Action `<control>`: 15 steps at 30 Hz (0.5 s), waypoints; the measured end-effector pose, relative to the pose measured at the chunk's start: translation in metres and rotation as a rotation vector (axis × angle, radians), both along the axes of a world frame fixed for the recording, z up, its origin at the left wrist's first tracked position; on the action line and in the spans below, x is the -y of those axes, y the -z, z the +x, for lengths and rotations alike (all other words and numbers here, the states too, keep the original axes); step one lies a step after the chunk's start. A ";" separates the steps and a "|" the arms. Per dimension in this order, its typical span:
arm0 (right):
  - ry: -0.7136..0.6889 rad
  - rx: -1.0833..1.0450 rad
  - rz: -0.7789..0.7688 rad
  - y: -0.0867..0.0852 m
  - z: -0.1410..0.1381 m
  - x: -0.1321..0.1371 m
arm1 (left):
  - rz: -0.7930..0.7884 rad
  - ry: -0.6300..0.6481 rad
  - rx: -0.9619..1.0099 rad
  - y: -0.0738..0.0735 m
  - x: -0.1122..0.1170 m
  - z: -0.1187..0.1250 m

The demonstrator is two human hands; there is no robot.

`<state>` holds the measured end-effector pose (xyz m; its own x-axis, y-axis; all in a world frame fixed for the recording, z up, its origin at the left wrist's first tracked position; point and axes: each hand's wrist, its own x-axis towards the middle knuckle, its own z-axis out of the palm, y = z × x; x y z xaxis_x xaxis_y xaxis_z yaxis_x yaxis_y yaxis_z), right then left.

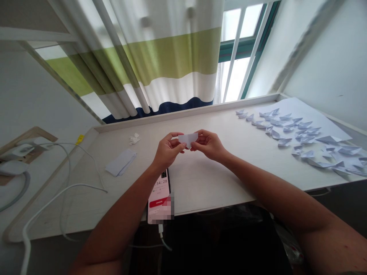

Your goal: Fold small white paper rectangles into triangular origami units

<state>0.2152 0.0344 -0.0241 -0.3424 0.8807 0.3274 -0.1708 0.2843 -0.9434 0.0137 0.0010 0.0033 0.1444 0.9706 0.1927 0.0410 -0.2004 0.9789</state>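
Note:
Both of my hands are raised above the middle of the white desk (218, 179), pinching one small white folded paper piece (188, 139) between them. My left hand (168, 150) grips its left end with thumb and fingers closed. My right hand (208, 144) grips its right end the same way. Under my left wrist a phone (160, 198) lies on the desk's front edge, its screen lit with a timer.
Several small folded paper shapes (289, 128) lie on a white sheet (315, 114) at the desk's right. A stack of paper slips (120, 162) and a crumpled scrap (134, 138) lie at left. White cables (65, 179) loop at far left. A striped curtain (160, 72) and window stand behind.

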 end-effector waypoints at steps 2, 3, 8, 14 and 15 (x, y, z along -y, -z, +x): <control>-0.034 0.014 -0.006 0.001 0.001 -0.001 | -0.018 -0.006 -0.009 -0.001 0.001 0.000; -0.046 0.029 0.004 0.002 0.002 -0.001 | -0.029 -0.009 -0.010 -0.001 0.001 0.000; 0.060 0.174 0.262 0.002 0.006 -0.001 | -0.051 -0.002 -0.007 0.001 -0.001 -0.002; 0.141 0.323 0.564 0.001 0.008 -0.002 | -0.023 0.005 -0.030 0.004 0.000 -0.001; 0.152 0.325 0.582 0.002 0.008 -0.002 | -0.026 0.007 -0.035 0.003 0.001 0.000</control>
